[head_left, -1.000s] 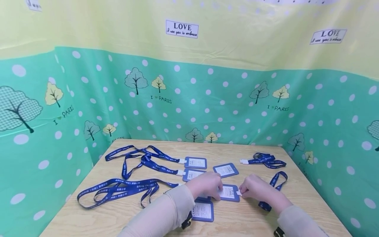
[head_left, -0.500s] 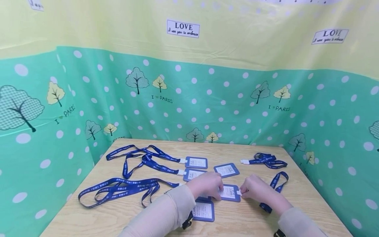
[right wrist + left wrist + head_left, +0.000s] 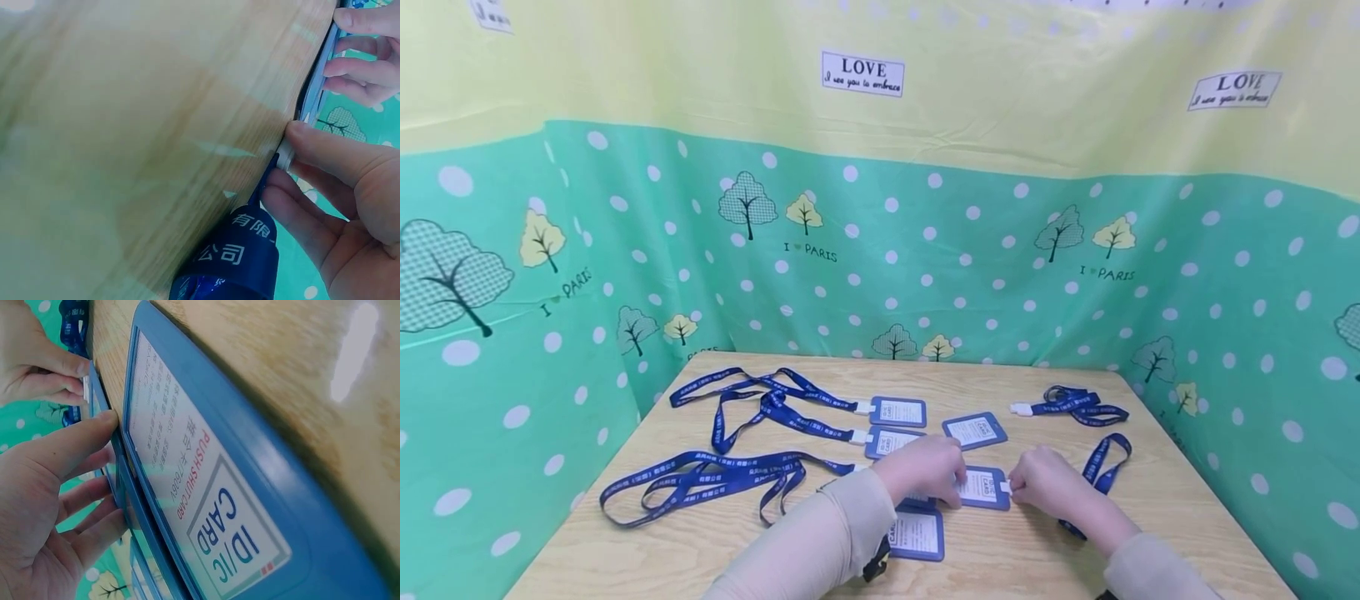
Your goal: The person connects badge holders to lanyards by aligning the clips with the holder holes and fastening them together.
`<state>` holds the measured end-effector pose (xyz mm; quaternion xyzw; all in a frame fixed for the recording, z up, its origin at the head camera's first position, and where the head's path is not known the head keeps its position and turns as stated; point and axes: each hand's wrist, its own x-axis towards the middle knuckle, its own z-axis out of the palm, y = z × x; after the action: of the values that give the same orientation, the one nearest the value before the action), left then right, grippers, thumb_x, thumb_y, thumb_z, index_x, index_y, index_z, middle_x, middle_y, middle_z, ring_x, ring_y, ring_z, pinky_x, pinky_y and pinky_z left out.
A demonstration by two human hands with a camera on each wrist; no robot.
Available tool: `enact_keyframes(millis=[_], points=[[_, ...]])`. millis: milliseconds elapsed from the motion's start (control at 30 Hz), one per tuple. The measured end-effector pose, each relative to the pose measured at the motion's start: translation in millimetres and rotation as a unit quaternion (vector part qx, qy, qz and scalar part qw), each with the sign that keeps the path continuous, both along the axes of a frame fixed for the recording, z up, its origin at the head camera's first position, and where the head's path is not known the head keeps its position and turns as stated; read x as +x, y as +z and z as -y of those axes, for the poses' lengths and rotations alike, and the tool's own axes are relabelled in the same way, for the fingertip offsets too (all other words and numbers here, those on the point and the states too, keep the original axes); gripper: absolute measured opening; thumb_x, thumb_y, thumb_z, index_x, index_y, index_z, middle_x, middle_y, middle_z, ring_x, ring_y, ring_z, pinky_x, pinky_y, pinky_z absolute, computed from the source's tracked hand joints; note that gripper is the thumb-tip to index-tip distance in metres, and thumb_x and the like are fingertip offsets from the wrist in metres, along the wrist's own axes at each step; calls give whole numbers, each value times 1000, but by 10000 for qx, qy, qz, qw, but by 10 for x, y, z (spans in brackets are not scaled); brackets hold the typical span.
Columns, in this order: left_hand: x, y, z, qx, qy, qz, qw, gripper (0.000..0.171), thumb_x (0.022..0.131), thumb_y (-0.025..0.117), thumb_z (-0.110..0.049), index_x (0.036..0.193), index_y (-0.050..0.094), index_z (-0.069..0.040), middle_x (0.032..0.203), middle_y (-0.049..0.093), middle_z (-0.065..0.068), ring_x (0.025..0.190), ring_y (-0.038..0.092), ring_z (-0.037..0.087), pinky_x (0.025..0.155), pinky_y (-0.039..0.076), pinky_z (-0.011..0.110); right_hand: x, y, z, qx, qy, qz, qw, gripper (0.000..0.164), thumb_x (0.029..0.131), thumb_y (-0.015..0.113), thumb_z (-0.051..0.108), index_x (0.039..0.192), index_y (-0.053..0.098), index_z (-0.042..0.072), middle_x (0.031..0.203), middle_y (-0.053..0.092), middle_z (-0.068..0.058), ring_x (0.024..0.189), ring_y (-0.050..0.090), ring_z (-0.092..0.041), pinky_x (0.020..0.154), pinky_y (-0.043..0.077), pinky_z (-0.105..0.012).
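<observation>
In the head view my left hand (image 3: 925, 468) grips a blue-framed ID card holder (image 3: 988, 489) by its left end, thumb on one long edge and fingers along the other. At the holder's right end my right hand (image 3: 1047, 479) pinches the white plastic clip (image 3: 284, 156) of a dark blue lanyard (image 3: 231, 250) between thumb and fingers. The clip sits right at the holder's slot end. That lanyard's strap loops back on the table behind my right wrist. Close under my left wrist lies another card holder (image 3: 206, 481), printed "ID/IC CARD".
Card holders with lanyards clipped on, such as the far one (image 3: 898, 412), lie in a column left of centre. Their straps (image 3: 700, 483) spread leftward. A loose holder (image 3: 974, 430) lies beyond my hands. A coiled lanyard (image 3: 1071, 406) rests at back right. Curtains (image 3: 880, 250) surround the wooden table (image 3: 1000, 558).
Both hands stay almost in place at the holder and clip. The right wrist and forearm have shifted slightly, covering more of the lanyard's strap.
</observation>
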<state>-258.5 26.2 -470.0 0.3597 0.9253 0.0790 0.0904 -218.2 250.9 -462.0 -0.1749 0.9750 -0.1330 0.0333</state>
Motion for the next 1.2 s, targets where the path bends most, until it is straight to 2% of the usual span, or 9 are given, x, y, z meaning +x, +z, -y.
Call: enact_keyframes(millis=[100,367,467,667,900,1033,1200], points=[[9,-1,-3,3,11,7,10000,35,76,88,-45,108,79,-33,110,63,-13,102,59,6,96,50,27,8,-14,-4,4,30,-48,10000,17,73,87,3,75,80,18,91,77,-6,95,73,-28,84,60,-45],[87,-36,-34,46,-25,12,10000,34,77,88,-45,107,79,-33,109,63,-14,100,59,4,94,50,24,59,-17,-39,143,54,222,9996,18,75,86,2,77,80,19,91,77,-5,93,73,-25,83,61,-43],[102,-6,-53,27,-54,-25,10000,34,77,88,-44,107,79,-32,110,63,-13,99,59,5,93,50,24,75,8,-48,146,48,250,9996,17,76,86,2,78,80,18,93,77,-6,96,73,-27,84,60,-44],[76,30,-50,-29,-10,-70,10000,36,77,88,-45,110,79,-33,113,63,-12,103,59,6,96,50,26,63,24,-31,268,94,40,9996,17,75,86,3,79,80,18,94,77,-5,96,73,-26,85,60,-43],[24,19,-34,-13,-114,-30,9999,36,79,86,-44,112,78,-33,113,63,-12,104,59,7,97,50,26,35,29,-66,128,88,166,9997,16,78,85,5,84,80,19,96,77,-5,98,73,-28,85,60,-44],[-10,25,-21,-24,-173,-101,9998,37,78,86,-44,112,78,-32,114,63,-12,102,59,6,95,50,26,27,18,-117,-23,345,34,9994,16,80,84,7,91,81,18,99,77,-5,99,72,-27,85,60,-44],[8,54,-16,-215,-288,-289,9989,37,79,86,-45,113,78,-32,117,64,-11,101,60,6,93,51,26,13,1,-169,-33,756,-114,9971,15,82,83,11,96,80,16,97,77,-1,93,72,-21,81,61,-39]])
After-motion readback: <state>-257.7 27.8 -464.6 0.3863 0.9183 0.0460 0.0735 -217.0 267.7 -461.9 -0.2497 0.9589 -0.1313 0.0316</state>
